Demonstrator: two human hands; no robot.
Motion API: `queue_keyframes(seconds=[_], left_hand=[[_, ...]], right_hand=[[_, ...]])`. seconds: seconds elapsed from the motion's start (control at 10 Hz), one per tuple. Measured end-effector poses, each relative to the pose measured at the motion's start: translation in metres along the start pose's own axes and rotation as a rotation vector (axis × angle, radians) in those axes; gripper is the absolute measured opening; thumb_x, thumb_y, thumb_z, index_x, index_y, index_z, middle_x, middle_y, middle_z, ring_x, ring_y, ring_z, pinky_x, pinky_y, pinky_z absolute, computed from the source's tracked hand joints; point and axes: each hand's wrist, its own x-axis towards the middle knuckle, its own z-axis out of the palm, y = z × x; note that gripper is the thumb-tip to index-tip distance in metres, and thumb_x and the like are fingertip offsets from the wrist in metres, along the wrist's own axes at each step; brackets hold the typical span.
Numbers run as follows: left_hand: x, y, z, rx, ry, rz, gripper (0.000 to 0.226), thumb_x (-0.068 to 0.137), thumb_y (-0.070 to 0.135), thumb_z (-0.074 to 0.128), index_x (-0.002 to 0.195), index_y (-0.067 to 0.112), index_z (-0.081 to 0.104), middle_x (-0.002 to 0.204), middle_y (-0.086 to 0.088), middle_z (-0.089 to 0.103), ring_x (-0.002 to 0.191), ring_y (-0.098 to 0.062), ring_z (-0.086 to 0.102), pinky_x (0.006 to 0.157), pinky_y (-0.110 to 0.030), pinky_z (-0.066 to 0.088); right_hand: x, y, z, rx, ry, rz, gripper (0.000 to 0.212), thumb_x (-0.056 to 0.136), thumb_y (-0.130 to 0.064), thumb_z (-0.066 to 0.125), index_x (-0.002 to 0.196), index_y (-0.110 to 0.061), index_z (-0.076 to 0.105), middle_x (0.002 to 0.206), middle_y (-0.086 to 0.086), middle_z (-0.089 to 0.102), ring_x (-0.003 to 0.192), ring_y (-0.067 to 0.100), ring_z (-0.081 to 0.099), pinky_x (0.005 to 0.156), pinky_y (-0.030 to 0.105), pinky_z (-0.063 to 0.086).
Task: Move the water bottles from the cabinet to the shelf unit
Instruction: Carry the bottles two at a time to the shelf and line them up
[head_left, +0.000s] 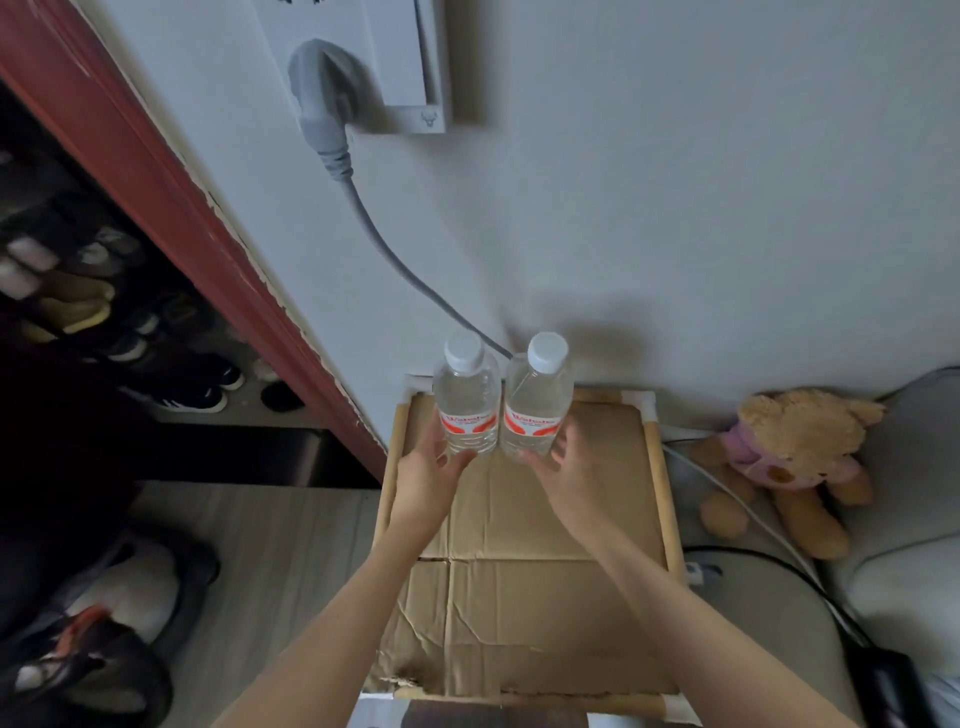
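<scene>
Two clear water bottles with white caps and red-and-white labels stand upright side by side at the far edge of a cardboard-covered shelf top (519, 525), close to the wall. My left hand (434, 475) is at the base of the left bottle (466, 402), fingers spread and touching its lower part. My right hand (574, 475) is likewise at the base of the right bottle (538, 400), fingers loosely apart. Whether either hand still grips its bottle cannot be told.
A grey plug and cable (363, 218) run down the white wall behind the bottles. A red door frame (171, 208) and a dark recess with several shoes (171, 374) lie left. A teddy bear (789, 457), cables and grey cushions sit right.
</scene>
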Motion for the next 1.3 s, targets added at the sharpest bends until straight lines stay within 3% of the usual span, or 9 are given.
queue_keyframes(seconds=[0.1, 0.2, 0.3, 0.4, 0.7, 0.9, 1.1, 1.2, 1.3], left_hand=[[0.004, 0.002, 0.007, -0.037, 0.041, -0.029, 0.053, 0.086, 0.014, 0.059, 0.134, 0.026, 0.040, 0.093, 0.037, 0.047, 0.071, 0.028, 0.046, 0.062, 0.006, 0.033], [0.007, 0.005, 0.013, -0.068, 0.028, -0.054, 0.052, 0.086, 0.015, 0.059, 0.134, 0.022, 0.040, 0.099, -0.003, 0.068, 0.079, 0.046, 0.022, 0.063, 0.013, 0.024], [0.021, 0.002, 0.018, -0.097, 0.067, -0.075, 0.053, 0.083, 0.020, 0.063, 0.131, 0.028, 0.043, 0.099, 0.012, 0.066, 0.096, 0.015, 0.054, 0.068, 0.007, 0.033], [0.030, 0.000, 0.021, -0.115, 0.057, -0.063, 0.055, 0.082, 0.025, 0.064, 0.131, 0.036, 0.041, 0.089, 0.033, 0.057, 0.075, 0.021, 0.052, 0.069, 0.003, 0.039], [0.033, -0.008, 0.021, -0.142, 0.043, -0.060, 0.051, 0.082, 0.024, 0.065, 0.128, 0.029, 0.044, 0.109, 0.013, 0.062, 0.100, 0.000, 0.056, 0.091, -0.024, 0.044], [0.034, -0.013, 0.023, -0.098, -0.040, -0.045, 0.057, 0.086, 0.023, 0.060, 0.136, 0.026, 0.031, 0.127, 0.007, 0.057, 0.109, -0.004, 0.055, 0.084, -0.008, 0.042], [0.024, -0.002, 0.015, -0.104, -0.180, -0.018, 0.076, 0.081, 0.023, 0.063, 0.128, 0.055, 0.012, 0.126, 0.018, 0.047, 0.114, -0.002, 0.049, 0.079, -0.007, 0.036], [0.004, 0.002, 0.013, 0.114, -0.129, -0.041, 0.086, 0.083, 0.028, 0.061, 0.141, 0.035, -0.001, 0.142, 0.000, 0.039, 0.122, -0.021, 0.046, 0.085, -0.018, 0.037], [-0.034, -0.009, 0.010, 0.314, -0.040, 0.018, 0.080, 0.084, 0.033, 0.060, 0.144, 0.021, 0.008, 0.152, 0.003, 0.014, 0.139, -0.012, 0.013, 0.099, -0.009, 0.012]], right_hand=[[0.008, 0.004, 0.002, 0.090, -0.029, 0.006, 0.055, 0.075, -0.046, 0.064, 0.121, -0.034, 0.037, 0.127, -0.002, 0.055, 0.120, 0.017, 0.051, 0.097, 0.042, 0.044], [0.012, 0.003, -0.002, 0.134, -0.034, -0.019, 0.048, 0.081, -0.036, 0.063, 0.122, -0.029, 0.038, 0.125, -0.007, 0.053, 0.121, 0.013, 0.048, 0.097, 0.033, 0.041], [0.023, 0.001, -0.007, 0.144, -0.022, -0.046, 0.048, 0.084, -0.026, 0.062, 0.125, -0.026, 0.038, 0.127, -0.006, 0.051, 0.121, 0.012, 0.047, 0.098, 0.032, 0.040], [0.035, 0.001, -0.010, 0.129, -0.030, -0.060, 0.043, 0.085, -0.022, 0.061, 0.121, -0.030, 0.039, 0.131, -0.001, 0.051, 0.122, 0.014, 0.047, 0.102, 0.039, 0.040], [0.034, 0.003, -0.009, 0.191, -0.060, -0.053, 0.055, 0.086, -0.017, 0.059, 0.134, -0.017, 0.032, 0.137, -0.003, 0.045, 0.124, 0.006, 0.041, 0.097, 0.022, 0.035], [0.031, 0.001, -0.008, 0.180, -0.084, -0.058, 0.054, 0.086, -0.021, 0.059, 0.132, -0.021, 0.032, 0.131, -0.005, 0.048, 0.123, 0.007, 0.042, 0.097, 0.024, 0.034], [0.019, -0.012, -0.018, 0.054, -0.119, -0.123, 0.070, 0.078, -0.033, 0.068, 0.136, -0.029, 0.028, 0.124, -0.017, 0.050, 0.106, -0.008, 0.046, 0.090, 0.021, 0.035], [0.002, -0.005, -0.021, -0.045, -0.147, -0.098, 0.084, 0.080, -0.040, 0.064, 0.144, -0.023, 0.012, 0.148, -0.006, 0.029, 0.132, 0.011, 0.031, 0.105, 0.029, 0.027], [-0.024, 0.007, -0.027, -0.230, -0.224, -0.107, 0.067, 0.088, -0.040, 0.052, 0.142, -0.016, 0.021, 0.150, 0.003, 0.025, 0.137, 0.019, 0.025, 0.109, 0.033, 0.022]])
